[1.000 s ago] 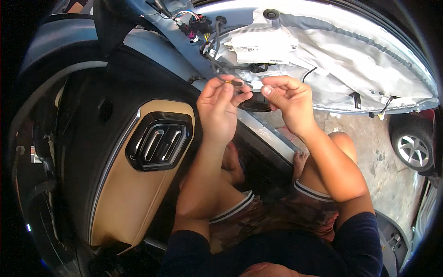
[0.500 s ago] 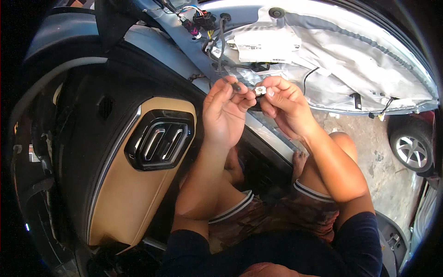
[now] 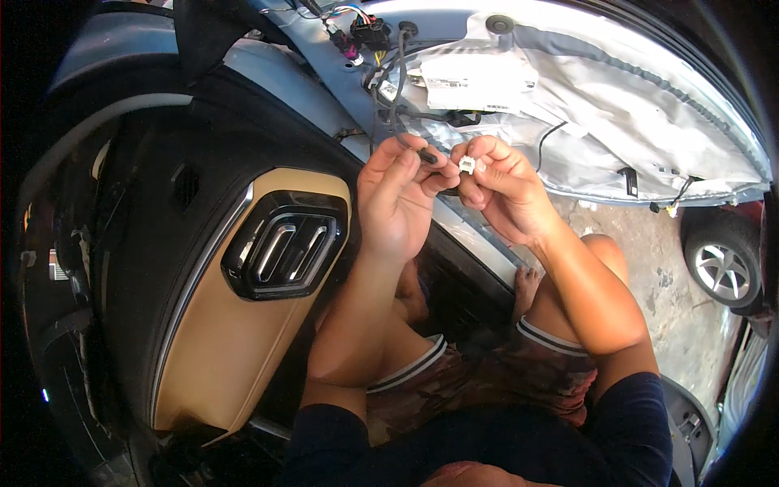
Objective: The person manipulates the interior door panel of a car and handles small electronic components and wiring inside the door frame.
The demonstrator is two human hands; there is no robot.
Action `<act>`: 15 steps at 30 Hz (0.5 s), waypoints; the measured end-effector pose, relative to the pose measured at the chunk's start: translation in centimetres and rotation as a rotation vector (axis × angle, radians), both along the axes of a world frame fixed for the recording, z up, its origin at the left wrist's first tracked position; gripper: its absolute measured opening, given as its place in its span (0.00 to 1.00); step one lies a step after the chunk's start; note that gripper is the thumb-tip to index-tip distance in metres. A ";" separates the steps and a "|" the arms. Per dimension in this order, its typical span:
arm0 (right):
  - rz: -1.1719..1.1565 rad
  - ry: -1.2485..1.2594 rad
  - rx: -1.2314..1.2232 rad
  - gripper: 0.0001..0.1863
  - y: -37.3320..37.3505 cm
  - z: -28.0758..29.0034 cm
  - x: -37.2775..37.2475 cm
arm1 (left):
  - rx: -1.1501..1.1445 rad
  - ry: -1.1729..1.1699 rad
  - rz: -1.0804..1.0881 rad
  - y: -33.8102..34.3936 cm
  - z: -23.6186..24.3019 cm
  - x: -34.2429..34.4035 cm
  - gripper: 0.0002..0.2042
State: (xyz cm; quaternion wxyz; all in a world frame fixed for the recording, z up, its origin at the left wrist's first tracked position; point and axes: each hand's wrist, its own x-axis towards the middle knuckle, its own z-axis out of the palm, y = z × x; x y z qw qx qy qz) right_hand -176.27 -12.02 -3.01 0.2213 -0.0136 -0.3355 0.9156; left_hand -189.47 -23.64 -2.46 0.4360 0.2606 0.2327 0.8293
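Between thumb and fingers, my left hand [image 3: 403,191] pinches a small black wire connector [image 3: 428,155]. A thin dark cable runs from it up toward the door. My right hand [image 3: 505,180] grips a small white plug connector [image 3: 467,165] by its side, its slotted face turned into view. The two connectors are close together but apart. Both hands are held in front of the lower edge of a car door [image 3: 584,97] with its trim off and a white lining sheet exposed. Whatever wire leads from the white connector is hidden by my fingers.
A tan and black trim piece with a glossy vent-like panel [image 3: 288,247] lies to my left. More wiring and a black connector block [image 3: 369,32] hang at the top. A white box-shaped part [image 3: 471,85] sits on the lining. A car wheel [image 3: 721,268] stands far right.
The white connector has turned in my right hand, so its slotted face shows more. In my left hand the black connector points further right. The view has shifted slightly.
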 end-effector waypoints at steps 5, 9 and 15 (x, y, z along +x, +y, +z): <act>-0.009 -0.046 0.014 0.07 -0.1 0.1 -0.1 | -0.008 0.037 0.037 0.0 0.0 0.0 0.10; -0.033 -0.117 0.025 0.08 0.4 -0.6 -0.3 | -0.099 0.167 0.185 0.4 0.1 0.3 0.09; -0.177 -0.474 0.231 0.10 1.3 -2.4 -0.5 | -0.518 0.654 0.402 0.7 -0.5 1.2 0.14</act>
